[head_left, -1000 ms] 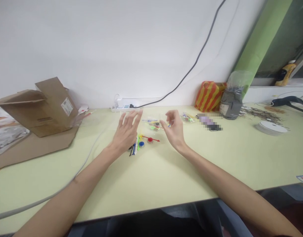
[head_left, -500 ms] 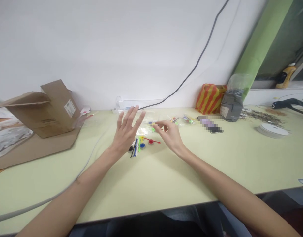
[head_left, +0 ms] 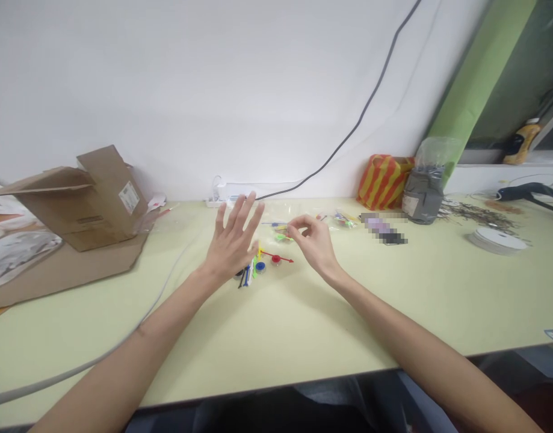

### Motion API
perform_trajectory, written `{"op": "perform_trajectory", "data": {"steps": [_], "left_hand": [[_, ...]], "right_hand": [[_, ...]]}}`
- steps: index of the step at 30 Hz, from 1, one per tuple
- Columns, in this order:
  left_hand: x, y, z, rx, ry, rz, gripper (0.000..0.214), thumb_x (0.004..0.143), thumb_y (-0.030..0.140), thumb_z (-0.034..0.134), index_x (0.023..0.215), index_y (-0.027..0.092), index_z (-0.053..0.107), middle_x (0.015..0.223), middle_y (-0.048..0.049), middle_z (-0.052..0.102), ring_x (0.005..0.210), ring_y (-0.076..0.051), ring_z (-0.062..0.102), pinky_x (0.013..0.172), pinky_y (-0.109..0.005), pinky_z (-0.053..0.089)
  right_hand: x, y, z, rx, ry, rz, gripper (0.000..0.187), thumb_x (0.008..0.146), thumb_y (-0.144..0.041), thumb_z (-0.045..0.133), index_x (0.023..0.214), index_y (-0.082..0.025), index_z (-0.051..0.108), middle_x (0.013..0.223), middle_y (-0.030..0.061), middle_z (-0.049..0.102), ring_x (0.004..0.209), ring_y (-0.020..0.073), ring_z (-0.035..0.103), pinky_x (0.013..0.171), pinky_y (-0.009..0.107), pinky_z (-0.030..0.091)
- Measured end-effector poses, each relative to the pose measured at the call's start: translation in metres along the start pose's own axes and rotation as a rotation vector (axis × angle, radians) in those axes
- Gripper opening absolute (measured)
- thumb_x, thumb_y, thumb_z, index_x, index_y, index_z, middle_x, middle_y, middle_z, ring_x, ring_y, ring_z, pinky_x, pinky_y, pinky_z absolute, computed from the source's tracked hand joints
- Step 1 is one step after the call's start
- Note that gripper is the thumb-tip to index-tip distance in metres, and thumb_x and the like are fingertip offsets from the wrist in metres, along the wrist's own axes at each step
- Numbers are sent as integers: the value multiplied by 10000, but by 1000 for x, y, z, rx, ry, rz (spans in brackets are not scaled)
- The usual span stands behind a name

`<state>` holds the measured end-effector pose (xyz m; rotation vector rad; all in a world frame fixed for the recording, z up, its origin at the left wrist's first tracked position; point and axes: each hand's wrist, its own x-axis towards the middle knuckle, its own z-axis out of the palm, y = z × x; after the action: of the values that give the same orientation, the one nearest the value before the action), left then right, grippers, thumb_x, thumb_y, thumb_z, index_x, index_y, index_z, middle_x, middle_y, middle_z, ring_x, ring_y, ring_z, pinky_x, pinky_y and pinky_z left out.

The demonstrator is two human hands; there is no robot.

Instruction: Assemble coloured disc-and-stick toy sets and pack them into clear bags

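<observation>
My left hand (head_left: 231, 243) hovers above the pale yellow table (head_left: 276, 313) with its fingers stretched out and spread, holding nothing. Just under and to its right lies a small heap of coloured plastic parts (head_left: 260, 264): blue and red discs, a red pointer, green and yellow sticks. My right hand (head_left: 313, 243) is beside them with thumb and forefinger pinched together over a clear plastic bag (head_left: 276, 231) of coloured pieces; what the pinch holds is too small to make out.
An opened cardboard box (head_left: 84, 201) stands at the left on flat cardboard. A grey cable (head_left: 136, 319) runs along the table's left. A white power strip (head_left: 226, 192) sits by the wall. A striped orange bag (head_left: 384, 177), a grey packet (head_left: 421, 189) and a white tape roll (head_left: 497, 237) lie right.
My right hand dropped toward the clear bag and its fingers closed into a pinch. My left hand stayed spread and shifted slightly.
</observation>
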<state>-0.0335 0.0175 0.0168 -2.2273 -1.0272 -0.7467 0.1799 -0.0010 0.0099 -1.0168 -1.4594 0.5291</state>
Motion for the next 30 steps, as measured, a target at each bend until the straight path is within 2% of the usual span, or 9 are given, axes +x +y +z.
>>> {"op": "perform_trajectory", "data": {"steps": [4,7,9,12,14,19,24,26,30], "left_hand": [[1,-3,1,-42,48,-65,1022,891,563,610,1605,161,0,1667,-190,125,1552,-344,81,1248,-565,56],[-1,-7,1,-77,209,-103,750,917,485,615,1534,204,296,1623,-178,288,1533,-338,195,1239,-540,125],[-2,-11,1,-86,292,-110,429,929,376,619,1326,233,539,1547,-149,422,1498,-333,296,1210,-530,209],[-3,-17,-1,-81,296,-76,81,935,227,586,986,224,648,1378,-115,584,1400,-313,447,1122,-505,341],[-3,-20,-2,-77,269,-25,86,931,176,567,905,215,640,1299,-109,631,1333,-301,511,1060,-483,397],[-2,-19,-3,-104,228,130,129,921,118,539,888,215,618,1276,-103,649,1264,-268,562,1023,-457,439],[-1,-18,-3,-142,185,210,153,927,88,501,867,206,577,1301,-114,639,1263,-259,564,1023,-457,460],[-1,-18,-3,-178,144,219,161,941,94,475,863,204,563,1312,-122,630,1259,-256,568,1011,-452,475],[0,-14,-5,-279,64,235,180,958,111,446,1049,202,571,1358,-145,603,1270,-249,568,1003,-439,499]], "right_hand": [[-4,-2,-5,-194,37,-435,128,967,-201,485,940,-226,607,1150,82,713,1056,208,646,899,376,513],[-5,-3,-6,-296,-109,-754,181,996,-135,432,981,-227,588,1199,96,704,1141,206,620,985,410,493],[-4,-3,-5,-378,-189,-884,197,992,-98,429,1008,-210,591,1198,108,705,1157,212,610,972,407,495],[-4,-1,-5,-526,-197,-910,177,987,-119,474,1081,-185,608,1077,109,734,1082,235,622,868,401,506],[-3,1,-5,-602,-179,-877,189,984,-150,508,1134,-180,621,1031,106,740,1043,247,620,825,401,502],[-2,10,-3,-667,-239,-863,211,952,-126,568,1126,-202,659,1277,118,670,1213,271,547,970,448,481],[-2,10,1,-668,-375,-839,283,956,-103,540,1211,-177,639,1157,119,715,1171,259,594,1009,457,491],[-2,7,1,-618,-441,-860,361,967,-104,513,1310,-188,586,1228,111,689,1216,237,583,1063,446,472],[-4,0,0,-609,-516,-878,408,989,-126,464,1378,-226,535,1394,91,587,1328,219,506,1101,431,457]]}}
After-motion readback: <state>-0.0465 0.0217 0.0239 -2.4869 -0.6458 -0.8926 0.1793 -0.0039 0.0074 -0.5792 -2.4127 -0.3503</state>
